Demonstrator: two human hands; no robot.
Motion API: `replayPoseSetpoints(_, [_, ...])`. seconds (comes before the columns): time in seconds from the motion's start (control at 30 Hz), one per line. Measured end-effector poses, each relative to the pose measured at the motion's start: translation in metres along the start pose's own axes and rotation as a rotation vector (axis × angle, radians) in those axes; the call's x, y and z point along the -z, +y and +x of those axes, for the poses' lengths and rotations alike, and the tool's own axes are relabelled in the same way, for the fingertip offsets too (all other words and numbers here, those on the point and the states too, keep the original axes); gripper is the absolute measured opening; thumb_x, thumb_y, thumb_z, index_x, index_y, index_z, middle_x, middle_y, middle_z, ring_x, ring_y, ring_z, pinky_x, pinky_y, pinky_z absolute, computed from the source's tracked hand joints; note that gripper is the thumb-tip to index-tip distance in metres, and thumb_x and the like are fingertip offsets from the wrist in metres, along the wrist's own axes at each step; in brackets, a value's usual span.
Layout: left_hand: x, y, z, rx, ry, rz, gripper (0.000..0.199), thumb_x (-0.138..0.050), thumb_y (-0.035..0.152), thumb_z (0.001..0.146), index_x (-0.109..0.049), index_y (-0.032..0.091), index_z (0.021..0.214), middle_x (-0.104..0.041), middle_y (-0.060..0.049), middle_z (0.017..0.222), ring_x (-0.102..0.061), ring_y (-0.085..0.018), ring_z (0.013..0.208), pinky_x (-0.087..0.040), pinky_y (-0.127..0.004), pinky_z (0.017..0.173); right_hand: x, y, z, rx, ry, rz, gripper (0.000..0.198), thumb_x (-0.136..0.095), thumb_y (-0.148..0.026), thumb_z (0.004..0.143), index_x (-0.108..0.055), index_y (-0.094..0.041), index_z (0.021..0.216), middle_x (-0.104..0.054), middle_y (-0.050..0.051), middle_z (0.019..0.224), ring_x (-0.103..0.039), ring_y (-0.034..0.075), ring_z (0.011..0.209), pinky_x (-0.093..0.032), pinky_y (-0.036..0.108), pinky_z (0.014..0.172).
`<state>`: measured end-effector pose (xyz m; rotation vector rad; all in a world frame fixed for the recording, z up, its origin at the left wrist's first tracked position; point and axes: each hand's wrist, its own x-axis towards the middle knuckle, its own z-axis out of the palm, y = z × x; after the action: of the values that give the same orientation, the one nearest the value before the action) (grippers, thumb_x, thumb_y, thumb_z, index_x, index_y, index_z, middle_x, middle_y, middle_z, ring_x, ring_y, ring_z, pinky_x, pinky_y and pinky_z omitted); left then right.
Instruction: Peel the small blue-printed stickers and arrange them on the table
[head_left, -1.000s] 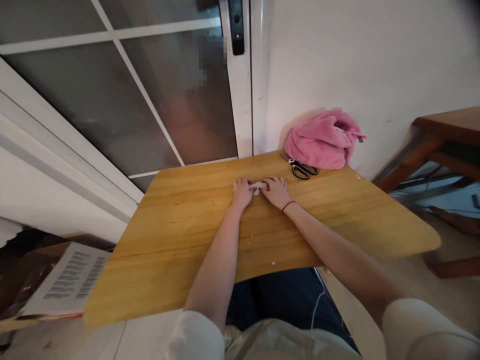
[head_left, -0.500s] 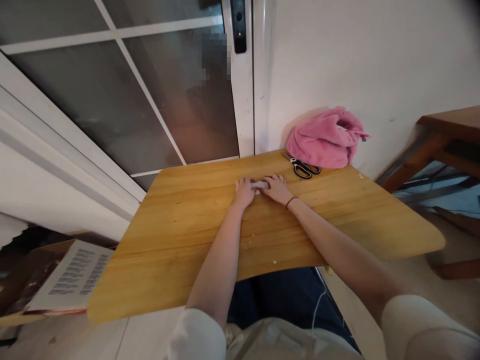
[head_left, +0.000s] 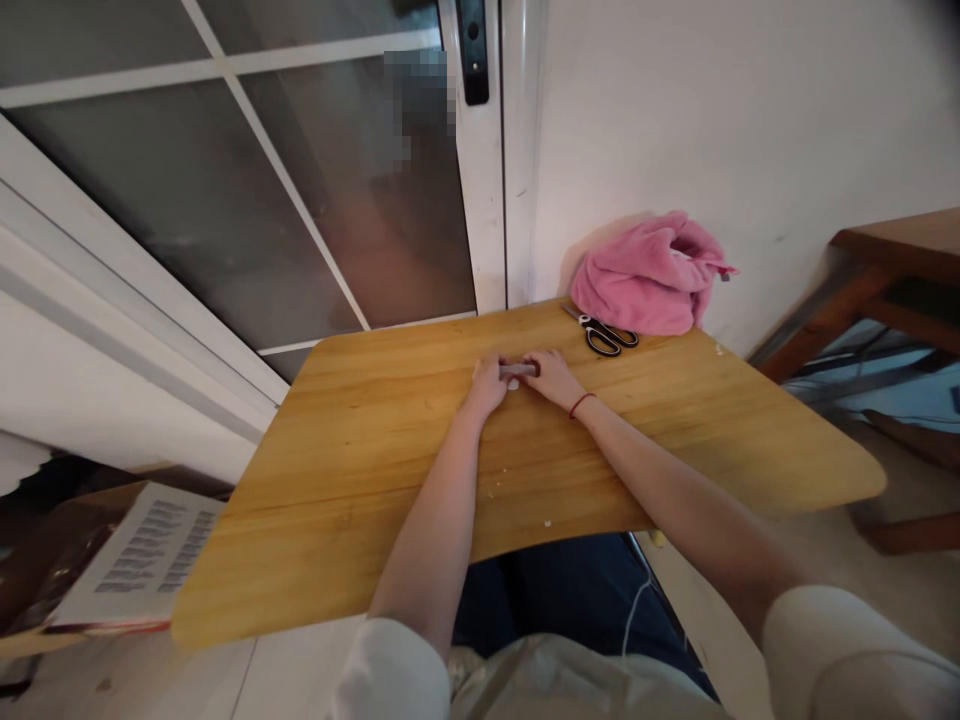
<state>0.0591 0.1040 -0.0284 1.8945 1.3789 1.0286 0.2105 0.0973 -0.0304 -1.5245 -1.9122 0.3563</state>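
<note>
Close together near the far edge of the wooden table (head_left: 360, 450), my two hands hold a small pale strip (head_left: 519, 370) between them. My left hand (head_left: 489, 385) has its fingers closed round the strip's left end. The right end is in the closed fingers of my right hand (head_left: 551, 378), which has a red cord at the wrist. Just below the strip, a small white piece (head_left: 513, 384) shows between the hands. What the strip is made of is too small to tell, and the fingers hide both its ends.
Black-handled scissors (head_left: 604, 337) lie at the table's back edge, beside a pink plush cloth bundle (head_left: 649, 275). Tiny white crumbs (head_left: 547, 523) dot the tabletop. A frosted-glass door (head_left: 300, 200) stands behind, a box with printed paper (head_left: 154, 550) on the left, another wooden table (head_left: 900, 240) on the right.
The strip has turned level and shows a straighter, darker side between my hands. My fingers have curled in more. The hands stay at about the same place on the table.
</note>
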Motion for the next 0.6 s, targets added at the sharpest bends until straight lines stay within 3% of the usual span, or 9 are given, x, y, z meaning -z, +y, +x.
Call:
replayPoseSetpoints(0.13, [0.001, 0.004, 0.001, -0.026, 0.051, -0.211, 0.017, -0.060, 0.005, 0.071, -0.056, 0.019, 0.080, -0.061, -0.005, 0.088, -0.055, -0.017, 0.089, -0.040, -0.034, 0.088, 0.001, -0.002, -0.001, 0.034, 0.073, 0.130, 0.014, -0.057, -0.021, 0.073, -0.061, -0.018, 0.087, -0.066, 0.006, 0.090, -0.056, 0.021, 0.090, -0.042, 0.037, 0.084])
replayPoseSetpoints(0.3, [-0.003, 0.012, 0.007, 0.007, 0.126, -0.463, 0.013, -0.062, 0.009, 0.074, -0.058, 0.020, 0.079, -0.062, -0.003, 0.084, -0.058, -0.015, 0.082, -0.044, -0.030, 0.082, 0.001, -0.007, -0.001, 0.033, 0.180, 0.294, 0.020, -0.053, -0.030, 0.079, -0.055, -0.017, 0.095, -0.065, 0.007, 0.096, -0.060, 0.017, 0.086, -0.047, 0.032, 0.080])
replayPoseSetpoints(0.6, [-0.010, 0.012, 0.005, 0.201, 0.128, -0.847, 0.011, -0.067, 0.010, 0.070, -0.061, 0.018, 0.074, -0.060, 0.000, 0.068, -0.054, -0.011, 0.065, -0.045, -0.021, 0.064, -0.005, -0.006, -0.005, 0.030, 0.163, 0.386, 0.021, -0.049, -0.031, 0.081, -0.057, -0.017, 0.095, -0.065, 0.004, 0.078, -0.060, 0.016, 0.066, -0.049, 0.031, 0.066])
